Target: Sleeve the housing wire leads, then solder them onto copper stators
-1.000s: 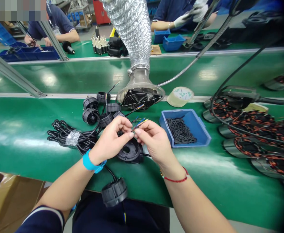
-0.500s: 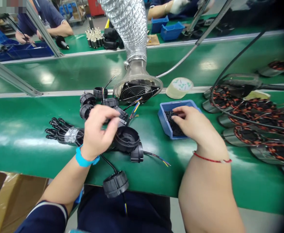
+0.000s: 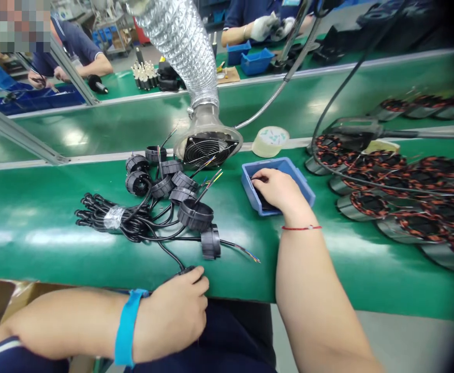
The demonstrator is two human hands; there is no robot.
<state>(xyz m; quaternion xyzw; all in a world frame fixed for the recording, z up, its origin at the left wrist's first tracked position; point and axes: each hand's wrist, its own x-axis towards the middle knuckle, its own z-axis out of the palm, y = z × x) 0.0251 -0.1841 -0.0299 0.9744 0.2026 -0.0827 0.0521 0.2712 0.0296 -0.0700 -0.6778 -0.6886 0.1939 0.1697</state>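
At the bench's front edge my left hand (image 3: 178, 311) is wrapped round a black cap on a cable, which it mostly covers. My right hand (image 3: 275, 189) reaches into a blue bin (image 3: 250, 192) of small black parts; its fingertips are down among them, so whether they grip one is hidden. Between the hands lies a bundle of black cables (image 3: 114, 216) tied with clear wrap. Several ribbed black caps, one a large cap (image 3: 195, 214), sit on the cables, with coloured wire ends sticking out.
A fan (image 3: 207, 151) under a silver duct (image 3: 188, 52) stands behind the caps. A tape roll (image 3: 270, 141) is behind the bin. Metal rings with copper windings (image 3: 362, 204) fill the right side. Two people work across the bench, one wearing gloves (image 3: 263, 27).
My left hand has come down from above the caps to the cap at the front edge and closed round it. My right hand is deeper in the bin. The view has shifted slightly.
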